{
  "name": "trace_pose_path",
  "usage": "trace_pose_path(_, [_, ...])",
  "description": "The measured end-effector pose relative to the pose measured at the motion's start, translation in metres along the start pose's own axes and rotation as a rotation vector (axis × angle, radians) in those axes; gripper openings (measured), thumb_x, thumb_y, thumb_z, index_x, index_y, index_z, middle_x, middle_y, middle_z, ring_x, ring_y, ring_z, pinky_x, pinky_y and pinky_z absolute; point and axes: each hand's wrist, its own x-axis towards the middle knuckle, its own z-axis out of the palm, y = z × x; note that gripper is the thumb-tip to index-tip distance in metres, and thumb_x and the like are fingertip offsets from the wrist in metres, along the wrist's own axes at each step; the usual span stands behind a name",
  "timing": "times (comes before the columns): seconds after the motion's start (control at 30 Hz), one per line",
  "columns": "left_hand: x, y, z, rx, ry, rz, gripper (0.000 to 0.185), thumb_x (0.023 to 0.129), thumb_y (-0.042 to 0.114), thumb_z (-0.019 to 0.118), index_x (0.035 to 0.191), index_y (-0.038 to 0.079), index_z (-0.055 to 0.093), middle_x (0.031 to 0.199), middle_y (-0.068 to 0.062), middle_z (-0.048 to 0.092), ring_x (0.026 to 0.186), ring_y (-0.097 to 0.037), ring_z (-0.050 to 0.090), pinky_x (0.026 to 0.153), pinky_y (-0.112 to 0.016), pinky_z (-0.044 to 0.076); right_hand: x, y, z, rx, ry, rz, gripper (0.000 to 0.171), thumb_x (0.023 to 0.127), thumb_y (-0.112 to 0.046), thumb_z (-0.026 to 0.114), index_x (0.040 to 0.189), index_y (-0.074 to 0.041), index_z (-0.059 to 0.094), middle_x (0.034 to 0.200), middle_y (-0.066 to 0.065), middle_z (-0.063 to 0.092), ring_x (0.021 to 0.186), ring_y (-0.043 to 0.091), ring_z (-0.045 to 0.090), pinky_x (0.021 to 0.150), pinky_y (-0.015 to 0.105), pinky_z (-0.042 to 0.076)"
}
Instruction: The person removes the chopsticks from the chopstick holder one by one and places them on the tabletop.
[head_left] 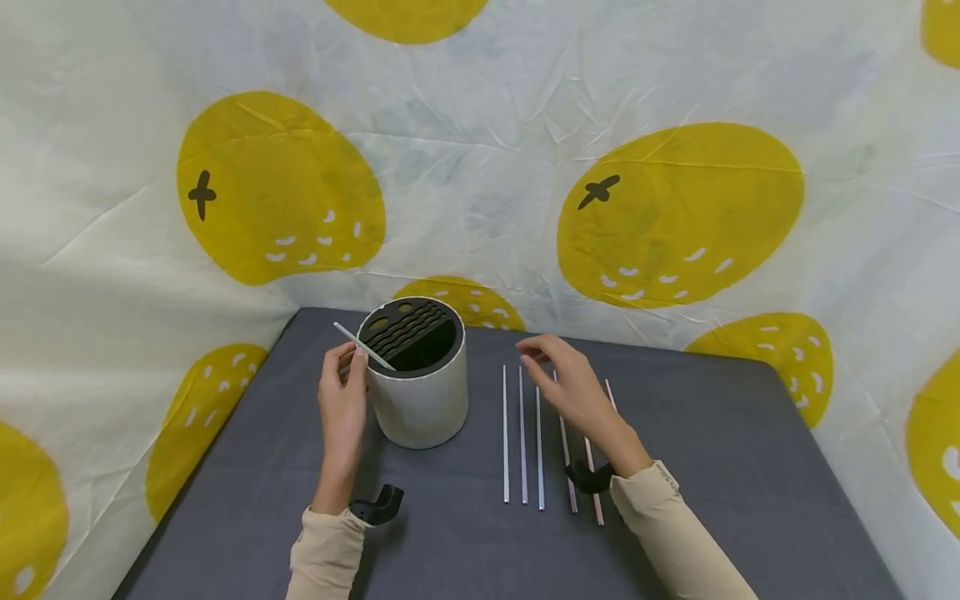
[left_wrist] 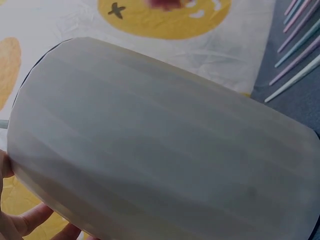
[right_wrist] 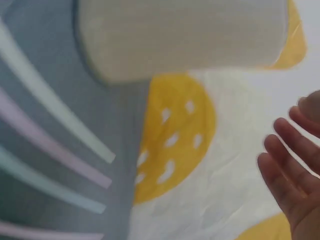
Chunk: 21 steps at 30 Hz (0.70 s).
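Five thin pastel plastic sticks point(head_left: 540, 437) lay side by side on the dark grey worktop point(head_left: 712, 467), just right of the white cylindrical holder with a black slotted insert point(head_left: 420, 392). My left hand point(head_left: 343, 398) pinched a sixth pale stick point(head_left: 364, 347) between thumb and fingers, its far end resting tilted on the holder's near-left rim, over the black insert. That hand sat just beside the holder's wall; from the left wrist the white wall point(left_wrist: 165, 150) filled nearly the whole view, with my fingertips point(left_wrist: 30, 220) at its lower edge. My right hand point(head_left: 566, 379) hovered over the far ends of the lying sticks, fingers relaxed and loosely spread, holding nothing; whether it touched them I could not tell. White cloth printed with yellow fruit point(head_left: 675, 217) hung behind the worktop.
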Motion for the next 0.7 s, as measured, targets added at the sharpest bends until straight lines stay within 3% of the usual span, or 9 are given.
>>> trace_pose_path(0.17, [0.0,0.0,0.0,0.019,0.005,0.002,0.048,0.108,0.046,0.051,0.144,0.014,0.054,0.144,-0.008,0.057,0.116,-0.02,0.057,0.092,-0.031,0.049,0.02,-0.03,0.005,0.064,0.075,-0.124,0.026,0.102,-0.011,0.067,0.128,-0.009,0.068,0.125,0.007,0.07,0.113,0.024,0.065,0.098,0.047,0.055])
trace_pose_path(0.27, [0.0,0.0,-0.001,0.018,0.009,0.011,0.048,0.109,0.045,0.05,0.144,0.013,0.054,0.145,-0.009,0.056,0.116,-0.021,0.056,0.093,-0.032,0.048,0.031,-0.047,0.01,0.101,0.08,-0.182,0.027,0.102,-0.012,0.068,0.129,-0.008,0.067,0.126,0.006,0.07,0.115,0.022,0.064,0.1,0.044,0.054])
trace_pose_path(0.47, [0.0,0.001,0.0,0.001,0.009,0.015,0.047,0.109,0.044,0.05,0.144,0.013,0.054,0.145,-0.011,0.056,0.118,-0.024,0.055,0.101,-0.048,0.047,0.048,-0.077,0.023,0.174,0.026,-0.255,0.03,0.1,-0.009,0.068,0.13,-0.005,0.066,0.127,0.007,0.068,0.112,0.024,0.064,0.099,0.04,0.055])
trace_pose_path(0.7, [-0.001,0.001,0.001,0.003,0.011,0.022,0.048,0.109,0.044,0.05,0.144,0.012,0.054,0.143,-0.012,0.057,0.117,-0.025,0.056,0.098,-0.045,0.047,0.063,-0.095,0.044,0.179,-0.082,-0.268,0.031,0.103,-0.013,0.065,0.132,-0.003,0.064,0.127,0.009,0.066,0.107,0.019,0.065,0.094,0.033,0.056])
